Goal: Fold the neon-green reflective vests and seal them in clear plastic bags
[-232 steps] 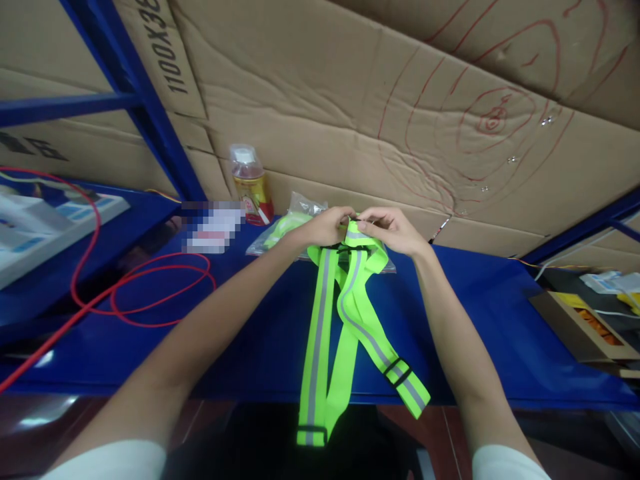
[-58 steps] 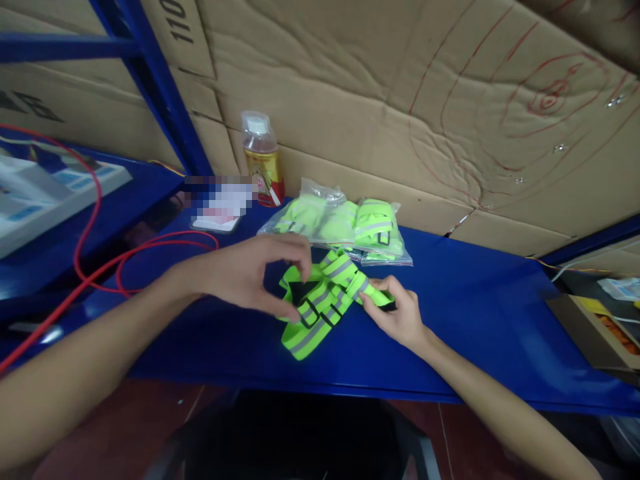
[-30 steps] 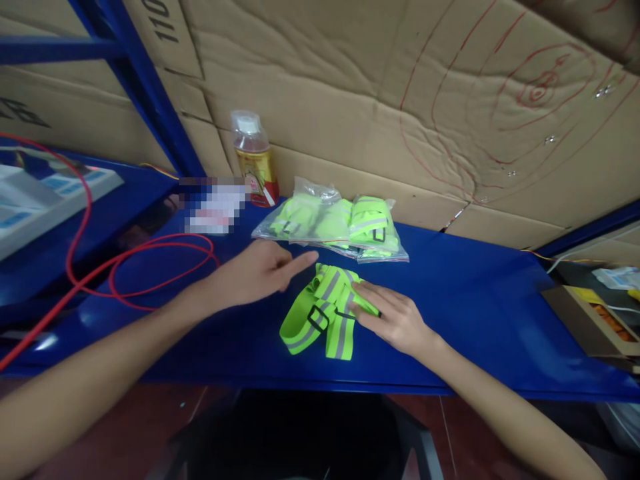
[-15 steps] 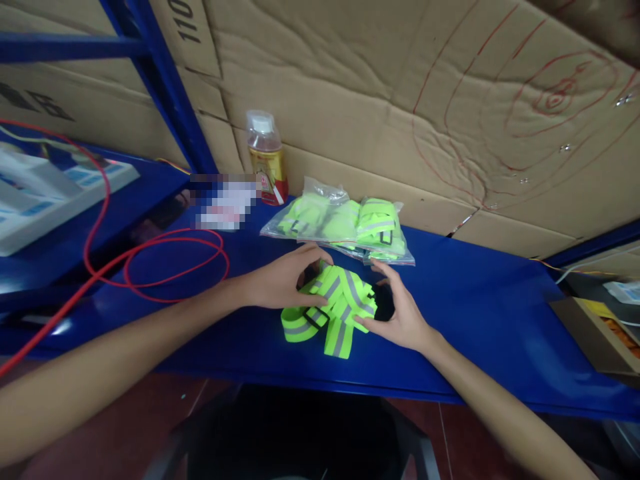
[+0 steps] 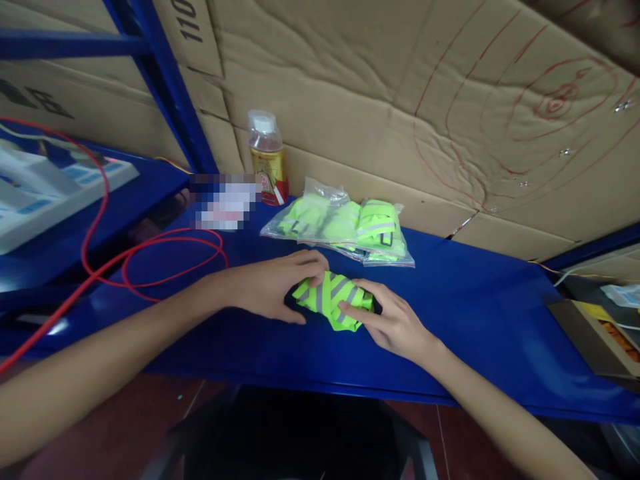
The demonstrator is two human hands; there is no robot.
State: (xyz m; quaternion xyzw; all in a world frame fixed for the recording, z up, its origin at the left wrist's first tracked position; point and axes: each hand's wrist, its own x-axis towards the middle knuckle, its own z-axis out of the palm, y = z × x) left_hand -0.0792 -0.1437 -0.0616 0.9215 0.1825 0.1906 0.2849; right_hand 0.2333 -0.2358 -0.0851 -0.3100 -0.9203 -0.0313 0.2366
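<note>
A bundle of neon yellow-green reflective straps (image 5: pixel 333 300) with grey stripes lies gathered on the blue tabletop. My left hand (image 5: pixel 277 283) cups its left end, the fingers curled onto the far edge and the thumb stretched out in front, apart from the straps. From the other side my right hand (image 5: pixel 393 317) grips the bundle, thumb across the near face and fingers behind the right end. Parts of the straps are hidden beneath both hands. Just beyond them, clear plastic bags (image 5: pixel 345 223) hold more straps of the same kind, with black buckles showing.
A bottle with a yellow-red label (image 5: pixel 269 163) stands against the cardboard wall (image 5: pixel 350 87). A red cable (image 5: pixel 175 233) loops on the left, near a white power strip (image 5: pixel 65 190). An open carton (image 5: pixel 595 337) sits at the right on the blue table (image 5: pixel 480 320).
The loose strap ends that hung toward me are now gathered into a tighter bundle. My right thumb has moved in across it; my left hand has shifted slightly left, its fingers curling over the top.
</note>
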